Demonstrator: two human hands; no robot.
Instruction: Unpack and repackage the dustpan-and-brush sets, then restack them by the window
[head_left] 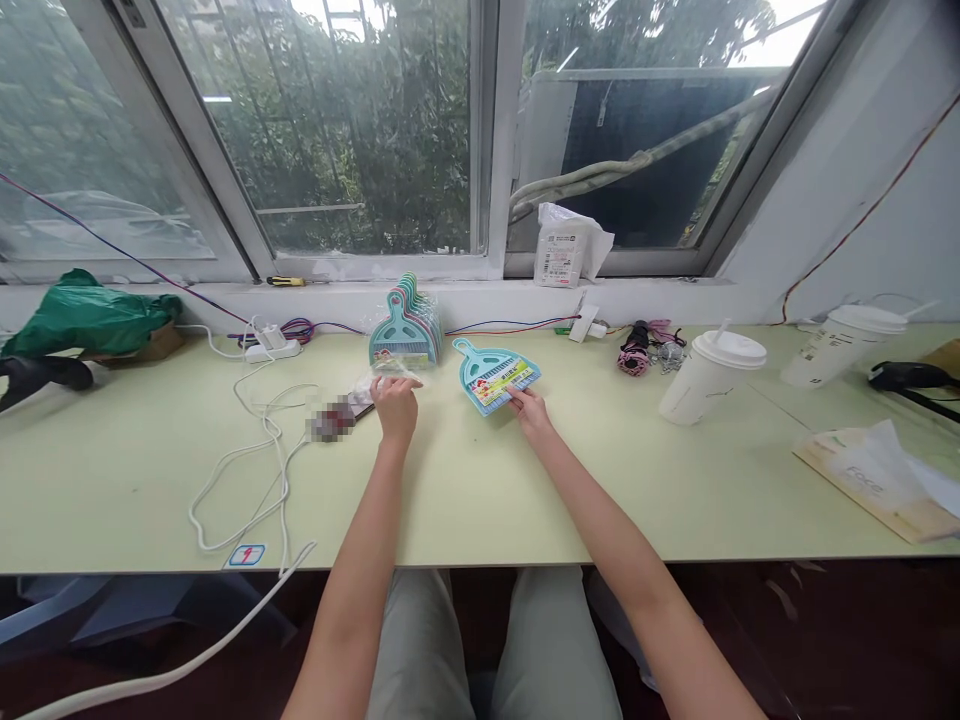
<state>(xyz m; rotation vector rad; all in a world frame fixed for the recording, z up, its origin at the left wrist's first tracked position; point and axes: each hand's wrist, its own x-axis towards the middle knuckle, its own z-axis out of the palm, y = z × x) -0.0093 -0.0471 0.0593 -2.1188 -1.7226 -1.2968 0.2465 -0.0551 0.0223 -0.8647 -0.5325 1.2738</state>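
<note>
A light blue dustpan with a yellow and white label (491, 375) is tilted over the table, its lower right corner pinched in my right hand (531, 412). My left hand (396, 408) is closed on a bit of clear plastic (388, 369), in front of a row of similar dustpans (405, 328) standing upright in clear wrap. The front dustpan of that row is light blue; pink and green edges show behind it. Just left of my left hand lies a dark flat object (360, 400) with a blurred patch beside it.
White cables (281, 480) sprawl at the left, near a power strip (271, 345). A green bag (90, 315) lies far left. Two lidded white cups (709, 380) (844, 345) and a tissue pack (874, 480) stand or lie right. A wrapped white packet (561, 256) rests on the sill.
</note>
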